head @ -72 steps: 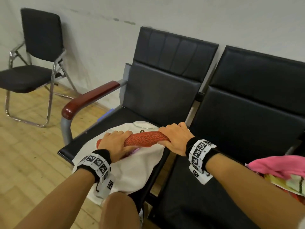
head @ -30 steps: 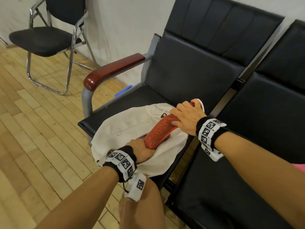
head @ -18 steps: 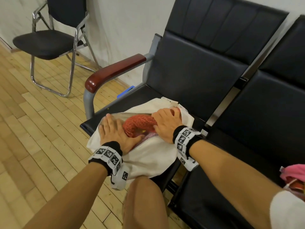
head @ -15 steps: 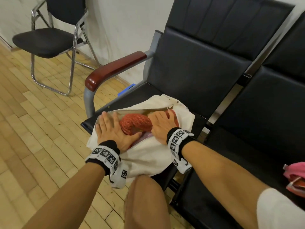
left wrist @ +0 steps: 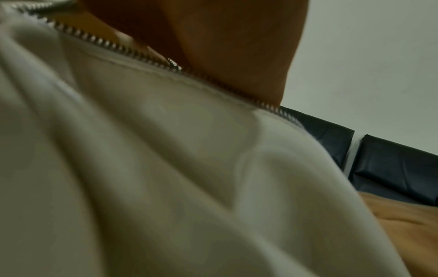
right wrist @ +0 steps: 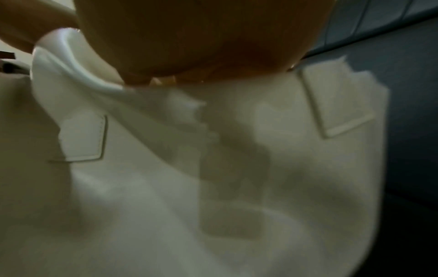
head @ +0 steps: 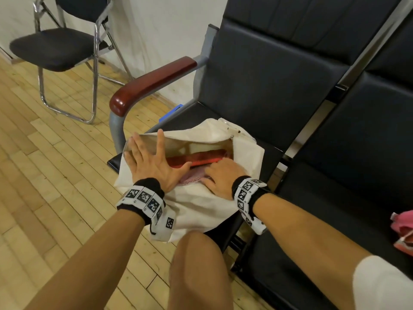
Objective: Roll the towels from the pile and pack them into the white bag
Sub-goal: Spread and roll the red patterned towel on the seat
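Note:
The white bag (head: 201, 204) lies on the left black seat with its zippered mouth wide open. A rolled red towel (head: 196, 158) lies inside along the far wall, with a pink towel (head: 192, 178) in front of it. My left hand (head: 154, 157) is spread flat, fingers straight, pressing on the bag's left end at the mouth. My right hand (head: 220, 175) sits on the near rim, fingers bent over it into the bag, tips hidden. The wrist views show bag cloth (left wrist: 166, 168) (right wrist: 213, 187), a zipper edge (left wrist: 113, 45) and a handle (right wrist: 78, 75).
A red-brown armrest (head: 152, 83) flanks the seat on the left. More towels (head: 402, 229) lie on the right seat (head: 335, 175) at the frame edge. A folding chair (head: 58, 45) stands on the wood floor at far left. My knee (head: 199, 265) is below the bag.
The red towel has gone from bunched at the mouth to lying straight inside the bag. The mouth gapes wider. My right hand slid off the towel to the near rim; the left hand spread.

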The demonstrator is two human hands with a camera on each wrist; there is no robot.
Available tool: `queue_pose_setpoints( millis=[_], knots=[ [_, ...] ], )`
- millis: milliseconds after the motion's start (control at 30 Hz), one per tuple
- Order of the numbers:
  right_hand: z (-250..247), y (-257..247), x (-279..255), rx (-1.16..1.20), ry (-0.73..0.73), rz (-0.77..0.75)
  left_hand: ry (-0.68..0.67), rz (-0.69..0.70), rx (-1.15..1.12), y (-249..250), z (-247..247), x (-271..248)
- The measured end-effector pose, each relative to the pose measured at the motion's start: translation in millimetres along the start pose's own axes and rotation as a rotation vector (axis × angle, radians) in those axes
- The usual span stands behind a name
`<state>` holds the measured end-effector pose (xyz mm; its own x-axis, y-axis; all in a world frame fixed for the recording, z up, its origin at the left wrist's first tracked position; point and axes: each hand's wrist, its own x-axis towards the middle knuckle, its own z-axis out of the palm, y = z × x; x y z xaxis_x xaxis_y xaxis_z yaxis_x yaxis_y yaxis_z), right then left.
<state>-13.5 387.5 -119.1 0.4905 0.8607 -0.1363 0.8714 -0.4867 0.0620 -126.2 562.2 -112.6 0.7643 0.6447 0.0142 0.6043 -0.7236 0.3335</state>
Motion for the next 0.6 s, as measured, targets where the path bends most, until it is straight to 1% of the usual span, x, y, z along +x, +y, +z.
queue_pose_setpoints(
  millis=[67, 100, 167, 200, 233, 367, 433, 533, 600],
  knots=[
    [-4.4, 13.7, -13.7, 0.0, -0.074, 0.01, -0.01, 0.004, 0.031, 3.4, -0.9, -1.6],
    [-5.4, 22.3, -20.3, 0.024, -0.116, 0.047, -0.008, 0.005, 0.041, 4.5, -2.2, -2.3],
    [-8.4, 36.2, -33.4, 0.054, -0.256, 0.138, -0.004, 0.006, 0.052, 6.7, -6.4, -4.4],
    [-12.8, 40.5, -40.1, 0.037, -0.302, 0.162, -0.004, 0.012, 0.06, 8.3, -9.0, -5.4],
    [-17.5, 44.2, -46.5, 0.004, -0.315, 0.169, -0.004, 0.02, 0.072, 10.5, -11.8, -6.6],
    [-43.6, 54.7, -75.1, -0.192, -0.316, 0.141, -0.025, 0.046, 0.1, 21.9, -21.7, -15.4],
    [-53.2, 61.7, -90.4, -0.213, -0.298, 0.171, -0.051, 0.077, 0.135, 32.3, -24.3, -23.6],
    [-70.7, 63.4, -116.4, -0.012, -0.205, 0.211, -0.098, 0.15, 0.199, 58.8, -28.8, -37.7],
    [-82.7, 62.5, -137.2, 0.1, -0.086, 0.198, -0.115, 0.201, 0.219, 84.1, -31.3, -47.6]
  ],
)
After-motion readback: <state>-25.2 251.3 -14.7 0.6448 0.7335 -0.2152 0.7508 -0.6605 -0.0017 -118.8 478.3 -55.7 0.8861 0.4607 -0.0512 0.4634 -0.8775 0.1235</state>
